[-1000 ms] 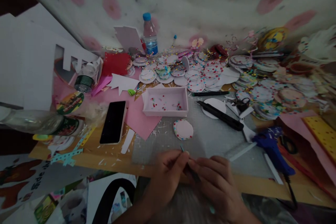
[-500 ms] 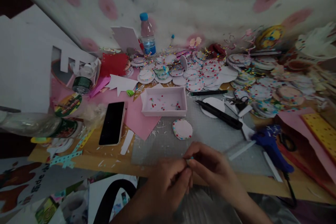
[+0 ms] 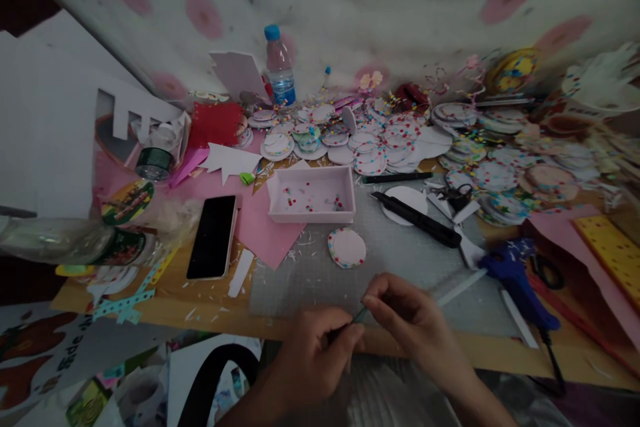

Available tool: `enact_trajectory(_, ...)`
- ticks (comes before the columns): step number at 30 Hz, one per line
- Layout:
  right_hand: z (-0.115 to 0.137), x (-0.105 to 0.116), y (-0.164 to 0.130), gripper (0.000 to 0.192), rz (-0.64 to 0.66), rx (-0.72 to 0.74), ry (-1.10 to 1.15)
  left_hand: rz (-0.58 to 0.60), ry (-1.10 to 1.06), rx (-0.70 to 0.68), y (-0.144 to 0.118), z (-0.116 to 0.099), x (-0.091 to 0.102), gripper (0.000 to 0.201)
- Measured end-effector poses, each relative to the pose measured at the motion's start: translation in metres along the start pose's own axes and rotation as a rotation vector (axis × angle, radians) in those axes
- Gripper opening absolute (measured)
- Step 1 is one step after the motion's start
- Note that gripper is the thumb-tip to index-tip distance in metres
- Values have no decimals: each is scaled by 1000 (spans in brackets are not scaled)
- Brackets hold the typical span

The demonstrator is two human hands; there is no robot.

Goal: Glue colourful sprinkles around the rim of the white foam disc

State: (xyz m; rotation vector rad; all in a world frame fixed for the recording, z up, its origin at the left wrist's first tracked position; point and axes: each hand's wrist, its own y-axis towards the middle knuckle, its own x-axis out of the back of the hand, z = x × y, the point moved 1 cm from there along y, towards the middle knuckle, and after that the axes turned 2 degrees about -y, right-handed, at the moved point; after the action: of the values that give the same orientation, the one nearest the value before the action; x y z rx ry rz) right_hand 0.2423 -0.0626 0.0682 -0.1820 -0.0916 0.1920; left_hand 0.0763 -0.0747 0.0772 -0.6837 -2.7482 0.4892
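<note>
My left hand and my right hand meet at the near edge of the table. Between their fingertips they pinch a thin greenish strip; what it is I cannot tell. Just beyond them a round white disc with coloured dots lies on the grey cutting mat. A shallow pink box with a few coloured bits stands behind the disc.
A black phone lies left on pink paper. A black craft knife and a blue glue gun lie right. Several stacks of dotted discs cover the back, beside a water bottle. White foam letters stand left.
My hands moved from overlapping to slightly apart, and the right hand now pinches the strip's end from the right, a little nearer me.
</note>
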Motion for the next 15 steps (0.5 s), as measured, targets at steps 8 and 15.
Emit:
enact_trajectory(8, -28, 103, -7, 42, -476, 307, -1024, -174, -231, 34, 2, 12, 15, 45)
enact_trajectory(15, -77, 177, -32, 34, -739, -232, -1380, -202, -217, 37, 8, 6, 22, 45)
